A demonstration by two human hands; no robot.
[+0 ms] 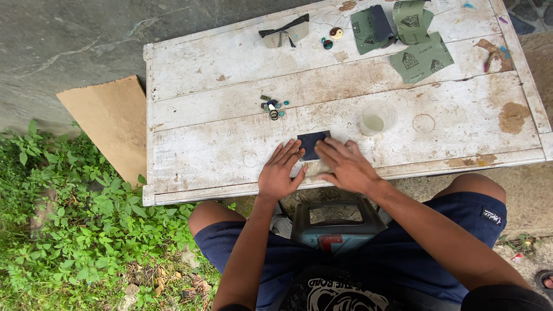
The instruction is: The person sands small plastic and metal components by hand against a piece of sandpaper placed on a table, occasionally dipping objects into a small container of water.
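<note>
A small dark sandpaper sheet (pixel 312 143) lies flat near the front edge of a worn white wooden table (pixel 219 150). My left hand (pixel 280 171) rests flat on the table, its fingertips touching the sheet's left edge. My right hand (pixel 346 166) lies palm down just right of the sheet, fingers spread and reaching onto its lower right corner. Neither hand grips anything.
A clear plastic cup (pixel 377 118) of liquid stands right of the sheet. Several small beads and rings (pixel 272 106) sit mid-table. Safety glasses (pixel 284 31) and green sandpaper sheets (pixel 416 55) lie at the back. A teal case (pixel 336 222) rests on my lap. Cardboard (pixel 109 121) leans at left.
</note>
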